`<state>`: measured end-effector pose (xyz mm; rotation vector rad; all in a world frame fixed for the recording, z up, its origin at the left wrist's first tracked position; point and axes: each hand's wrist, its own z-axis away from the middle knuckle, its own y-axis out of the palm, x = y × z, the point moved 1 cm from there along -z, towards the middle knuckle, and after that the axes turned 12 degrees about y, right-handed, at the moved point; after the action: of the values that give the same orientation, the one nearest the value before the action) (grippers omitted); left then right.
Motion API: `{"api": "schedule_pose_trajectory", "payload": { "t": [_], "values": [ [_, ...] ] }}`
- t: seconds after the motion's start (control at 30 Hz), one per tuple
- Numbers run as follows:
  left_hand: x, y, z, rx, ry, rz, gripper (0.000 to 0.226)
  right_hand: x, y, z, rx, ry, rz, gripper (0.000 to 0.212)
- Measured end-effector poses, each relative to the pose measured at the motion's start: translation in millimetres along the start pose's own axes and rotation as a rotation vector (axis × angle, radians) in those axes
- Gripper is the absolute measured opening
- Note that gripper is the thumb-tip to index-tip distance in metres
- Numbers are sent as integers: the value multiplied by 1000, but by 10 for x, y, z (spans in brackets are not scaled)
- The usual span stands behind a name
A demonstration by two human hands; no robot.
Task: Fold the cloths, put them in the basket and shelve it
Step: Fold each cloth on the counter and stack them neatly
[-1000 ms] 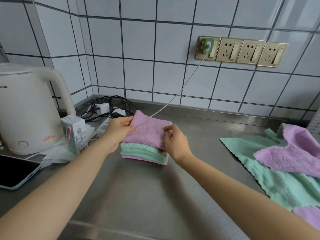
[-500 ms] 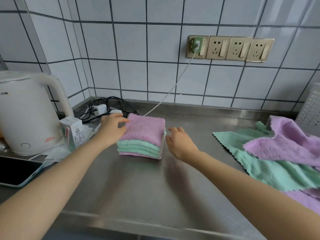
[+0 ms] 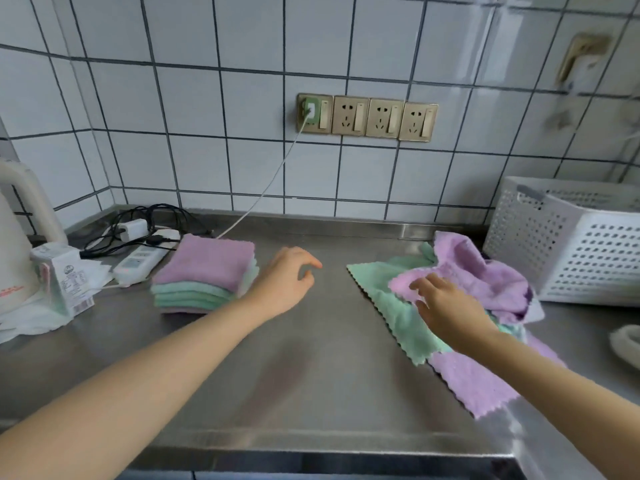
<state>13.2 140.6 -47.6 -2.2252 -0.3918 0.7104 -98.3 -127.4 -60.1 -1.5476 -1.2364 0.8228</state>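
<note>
No legible text
The small carton (image 3: 65,278) and kettle (image 3: 14,258) bear print, seemingly too blurred to read.

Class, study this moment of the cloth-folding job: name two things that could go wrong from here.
1. The right hand rests on the crumpled purple cloth, which overlaps the flat green cloth; lifting it may drag the green one along.
2. The folded stack of purple and green cloths sits close to the white power strip and the black cables; a nudge could push it onto them.
</note>
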Motion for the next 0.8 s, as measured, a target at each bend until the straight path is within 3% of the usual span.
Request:
{"api": "schedule_pose_trajectory", "payload": {
  "t": [0.2,0.37,0.43,0.5,0.6,0.7,0.8],
  "values": [
    [-498,810,-480,195,26,51,35,-793,-14,1,3,178,-48,26],
    [-805,1374,-912,309,-107,117,56,-979,34,-121,48,168,-22,25],
    [-874,1503,-997,342,-130,124,57,-989,44,-195,78,117,70,37],
    [-935,1570,-1046,292,-112,115,42,-992,37,-294,110,92,130,63],
    [-1059,1632,-1025,290,12,103,29,-972,35,-468,96,73,195,93],
    [-1129,1678,-974,324,129,11,22,-883,45,-615,90,11,255,83],
    [-1084,1651,-1017,254,46,-38,35,-808,67,-748,76,-22,328,63]
  ]
}}
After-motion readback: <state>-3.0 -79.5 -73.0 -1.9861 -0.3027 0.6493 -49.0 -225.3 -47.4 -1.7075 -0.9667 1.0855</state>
